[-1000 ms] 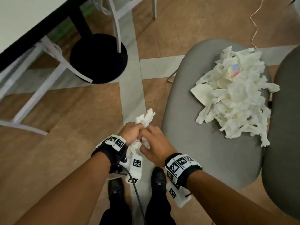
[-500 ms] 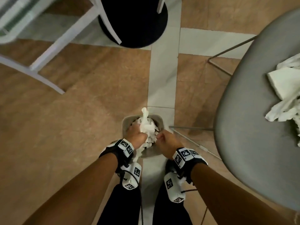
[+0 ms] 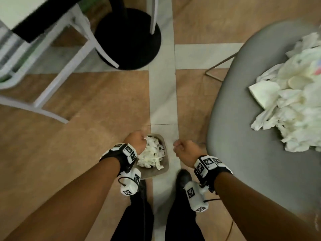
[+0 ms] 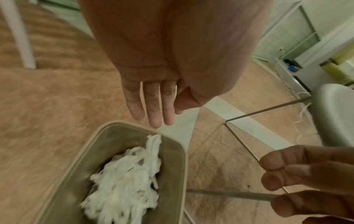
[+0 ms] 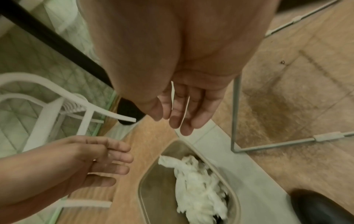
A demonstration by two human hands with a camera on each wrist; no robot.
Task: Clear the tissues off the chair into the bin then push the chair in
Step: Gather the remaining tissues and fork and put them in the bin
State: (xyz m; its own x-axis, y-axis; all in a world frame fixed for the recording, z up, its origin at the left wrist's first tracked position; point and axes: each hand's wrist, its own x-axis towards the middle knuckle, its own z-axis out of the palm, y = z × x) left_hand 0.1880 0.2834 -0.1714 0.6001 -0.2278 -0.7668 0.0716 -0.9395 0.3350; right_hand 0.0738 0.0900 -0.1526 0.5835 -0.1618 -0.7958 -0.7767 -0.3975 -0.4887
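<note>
Both hands hang empty with loose fingers, left hand (image 3: pixel 136 141) over the bin (image 3: pixel 165 168), right hand (image 3: pixel 186 152) beside it. Most tissues (image 3: pixel 295 105) remain on the chair (image 3: pixel 251 153), apparently loosely piled; the person should gather a compact bundle so nothing drops.

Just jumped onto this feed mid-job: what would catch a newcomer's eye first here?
The big heap of white tissues covering the grey chair seat at right stands out first. Next, the small bin on the floor by the person's feet, holding crumpled tissues. The left hand is over the bin, the right hand beside it, both empty.
</note>
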